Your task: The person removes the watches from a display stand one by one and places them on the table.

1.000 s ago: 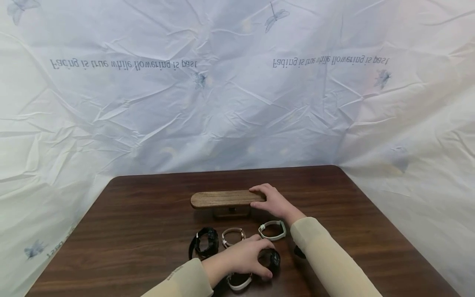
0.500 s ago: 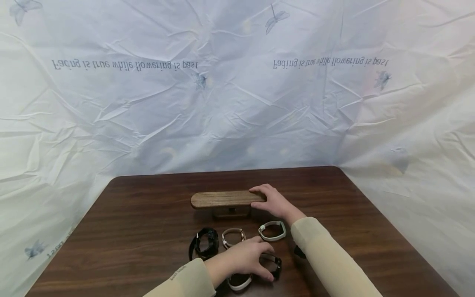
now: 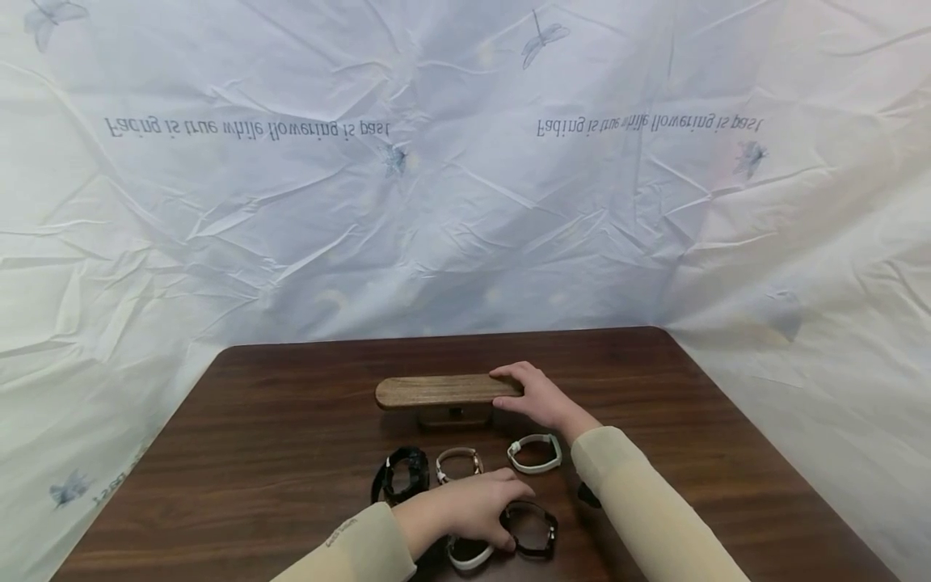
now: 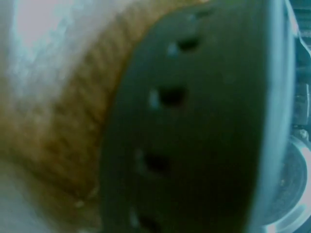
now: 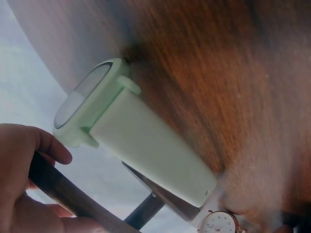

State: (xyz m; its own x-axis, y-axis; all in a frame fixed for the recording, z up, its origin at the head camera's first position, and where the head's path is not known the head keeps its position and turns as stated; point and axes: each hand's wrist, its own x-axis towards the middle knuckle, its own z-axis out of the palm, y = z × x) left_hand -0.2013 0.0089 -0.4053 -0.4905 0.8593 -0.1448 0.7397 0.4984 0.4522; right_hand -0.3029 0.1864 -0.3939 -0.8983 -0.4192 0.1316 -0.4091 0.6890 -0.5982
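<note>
Backdrop (image 3: 465, 202) reads "Fading is true while flowering is past". Left hand (image 3: 473, 509) pinches black watch (image 3: 534, 529); right hand (image 3: 534, 396) grips wooden stand (image 3: 436, 390).

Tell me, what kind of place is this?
Probably a makeshift recording spot, not a normal room. A crinkled white sheet printed with dragonflies hangs as the wall behind a dark wooden table, which holds only watches and a small wooden stand.
</note>
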